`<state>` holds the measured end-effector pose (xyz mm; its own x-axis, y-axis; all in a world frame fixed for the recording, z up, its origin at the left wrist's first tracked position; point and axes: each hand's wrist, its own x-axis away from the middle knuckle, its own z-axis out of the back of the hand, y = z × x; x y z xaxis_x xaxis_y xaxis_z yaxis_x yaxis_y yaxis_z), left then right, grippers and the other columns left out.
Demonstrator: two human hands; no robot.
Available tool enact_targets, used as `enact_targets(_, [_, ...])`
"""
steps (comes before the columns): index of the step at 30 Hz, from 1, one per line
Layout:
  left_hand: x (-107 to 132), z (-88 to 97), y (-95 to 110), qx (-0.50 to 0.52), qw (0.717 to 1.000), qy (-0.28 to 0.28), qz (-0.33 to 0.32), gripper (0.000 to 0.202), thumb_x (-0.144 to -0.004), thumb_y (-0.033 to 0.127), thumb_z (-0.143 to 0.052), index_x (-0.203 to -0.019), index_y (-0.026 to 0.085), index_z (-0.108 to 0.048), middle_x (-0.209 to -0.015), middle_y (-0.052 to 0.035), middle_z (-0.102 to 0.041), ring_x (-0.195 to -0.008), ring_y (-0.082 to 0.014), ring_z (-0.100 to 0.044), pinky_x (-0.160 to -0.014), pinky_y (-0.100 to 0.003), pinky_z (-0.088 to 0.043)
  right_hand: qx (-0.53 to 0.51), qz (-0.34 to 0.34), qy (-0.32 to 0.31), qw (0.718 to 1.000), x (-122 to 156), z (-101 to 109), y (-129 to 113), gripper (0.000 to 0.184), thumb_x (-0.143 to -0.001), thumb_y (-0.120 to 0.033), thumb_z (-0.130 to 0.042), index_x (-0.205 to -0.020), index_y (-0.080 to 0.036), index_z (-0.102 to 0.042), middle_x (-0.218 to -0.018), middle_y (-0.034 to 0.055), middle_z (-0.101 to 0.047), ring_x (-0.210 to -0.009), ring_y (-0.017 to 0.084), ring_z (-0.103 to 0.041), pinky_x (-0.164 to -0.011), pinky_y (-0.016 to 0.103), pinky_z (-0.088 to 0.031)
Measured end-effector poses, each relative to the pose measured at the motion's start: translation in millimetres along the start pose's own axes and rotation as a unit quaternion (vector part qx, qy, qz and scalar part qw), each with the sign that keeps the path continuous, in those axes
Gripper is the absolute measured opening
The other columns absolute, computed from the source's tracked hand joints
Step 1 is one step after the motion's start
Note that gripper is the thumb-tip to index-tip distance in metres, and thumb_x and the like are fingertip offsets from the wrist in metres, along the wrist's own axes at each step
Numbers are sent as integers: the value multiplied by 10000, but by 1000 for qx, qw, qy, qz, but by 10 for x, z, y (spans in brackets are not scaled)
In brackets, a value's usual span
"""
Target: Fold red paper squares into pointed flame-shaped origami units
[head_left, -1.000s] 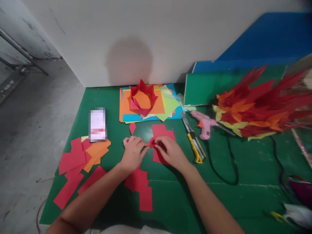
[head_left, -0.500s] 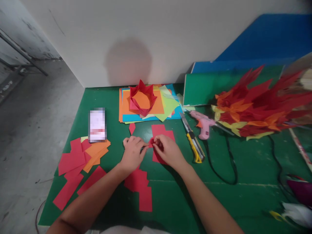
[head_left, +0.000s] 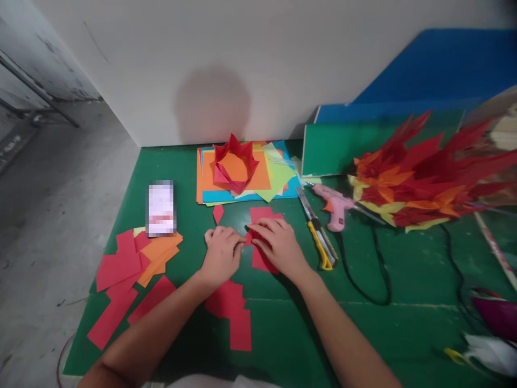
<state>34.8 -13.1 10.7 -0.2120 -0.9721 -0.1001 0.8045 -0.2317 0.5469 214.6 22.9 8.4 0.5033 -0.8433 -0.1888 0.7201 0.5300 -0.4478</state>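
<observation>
Between my two hands is a small folded piece of red paper (head_left: 248, 237), mostly covered by fingertips. My left hand (head_left: 221, 252) pinches its left side between thumb and index finger, close to the tabletop. From the right, my right hand (head_left: 278, 242) has its thumb and outstretched index finger around the other side of it. Beneath and beside the right hand lie flat red paper sheets (head_left: 262, 261). A small red folded diamond (head_left: 218, 214) rests just beyond my left hand. More red paper strips (head_left: 240, 330) lie nearer to me.
Left on the green table (head_left: 181, 339) lie a phone (head_left: 161, 209) and red and orange papers (head_left: 119, 264). Behind, a red folded-paper ring (head_left: 220, 175) sits on coloured sheets (head_left: 208, 167). To the right are a yellow cutter (head_left: 320, 245), a pink glue gun (head_left: 335, 207) and paper flames (head_left: 424, 172).
The fingers of my right hand have straightened from a curled pinch and now reach over the small red paper. My left hand keeps its pinch in nearly the same place.
</observation>
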Motion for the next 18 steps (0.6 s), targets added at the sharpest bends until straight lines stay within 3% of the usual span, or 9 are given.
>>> enact_targets(9, [13, 7, 9, -13, 1000, 3, 1, 158, -904, 180, -496, -929, 256, -631, -944, -18, -645, -929, -210, -510, -813, -407, -272, 10, -12, -12, 1000, -10, 0, 34, 288, -873, -286, -576, -1159, -272, -606, -1020, 83, -625, -982, 267, -507, -791, 415, -363])
enact_targets(14, [21, 3, 16, -24, 1000, 6, 2, 183, -908, 206, -495, -1061, 251, -585, -1007, -38, -624, -962, -221, -507, -805, -399, -295, 1, -9, -25, 1000, -58, 43, 36, 80, -844, -269, -611, -913, -244, -643, -959, 62, -617, -944, 248, -519, -781, 387, -353])
enact_targets(18, [7, -10, 8, -29, 999, 5, -12, 111, -891, 182, -496, -950, 207, -587, -976, -47, -617, -949, -222, -509, -796, -385, -334, -19, 19, -37, 999, -87, 95, 4, 49, -865, -217, -567, -828, -218, -599, -899, 38, -663, -889, 219, -556, -790, 375, -335])
